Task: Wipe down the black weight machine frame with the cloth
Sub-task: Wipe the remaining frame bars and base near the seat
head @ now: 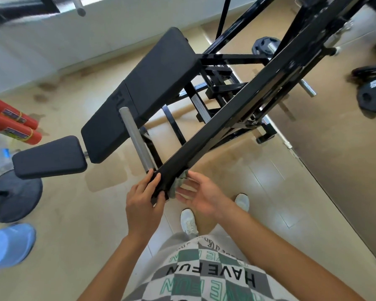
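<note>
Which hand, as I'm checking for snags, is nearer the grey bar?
Left. The left hand grips the end of the black beam, just below the grey bar; the right hand is across the beam, by the cloth.

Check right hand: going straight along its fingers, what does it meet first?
The cloth, bunched against the near end of the black frame beam; fingertips of the right hand look about at it. Depth is unclear.

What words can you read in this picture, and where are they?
"HAVE FUN": on the checked shirt, upside down from this view.
Letters on the black bench pad: too blurred to read.
White marks on the weight plate: blurred.
Labels on the red cylinders: blurred.
</note>
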